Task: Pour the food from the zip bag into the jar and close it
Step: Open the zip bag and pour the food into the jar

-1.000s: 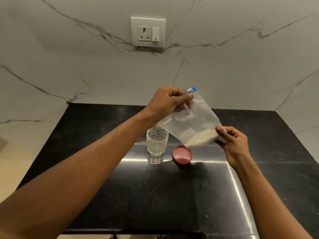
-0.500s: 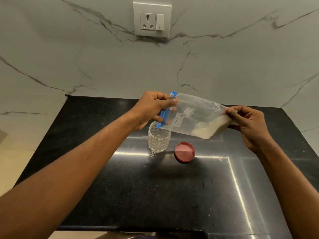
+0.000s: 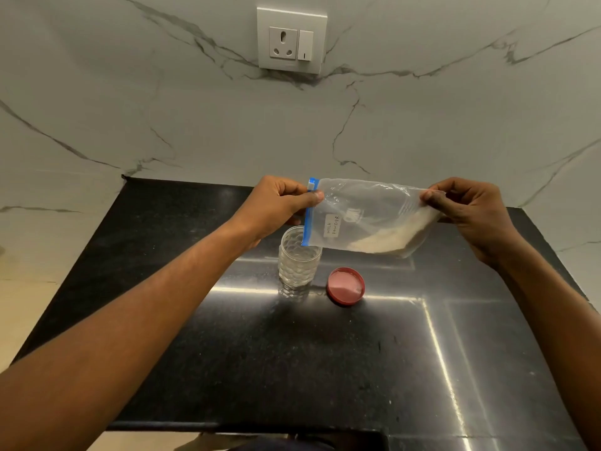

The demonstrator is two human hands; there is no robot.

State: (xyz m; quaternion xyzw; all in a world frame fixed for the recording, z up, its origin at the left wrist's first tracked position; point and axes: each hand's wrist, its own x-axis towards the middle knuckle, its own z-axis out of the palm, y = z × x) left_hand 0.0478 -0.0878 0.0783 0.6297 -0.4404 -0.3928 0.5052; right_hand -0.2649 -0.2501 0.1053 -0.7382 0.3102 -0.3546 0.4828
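A clear zip bag point(image 3: 367, 216) with a blue zip strip and a label reading "milk powder" is held sideways in the air. My left hand point(image 3: 279, 206) pinches its zip end, which hangs just over the mouth of a clear dimpled glass jar point(image 3: 297, 258) standing upright on the black counter. My right hand point(image 3: 468, 213) pinches the bag's bottom end, raised level with the left. Pale powder lies along the bag's lower edge near the right end. A red lid point(image 3: 345, 285) lies flat on the counter just right of the jar.
The black stone counter point(image 3: 292, 369) meets a white marble wall behind, with a socket and switch plate point(image 3: 291, 39) high on it. The counter's left edge drops to a beige floor point(image 3: 19, 307). Its front edge is close to me.
The bag has swung from hanging upright to lying sideways: my right hand lifted the bottom end up and right, and my left hand brought the zip end down over the jar.
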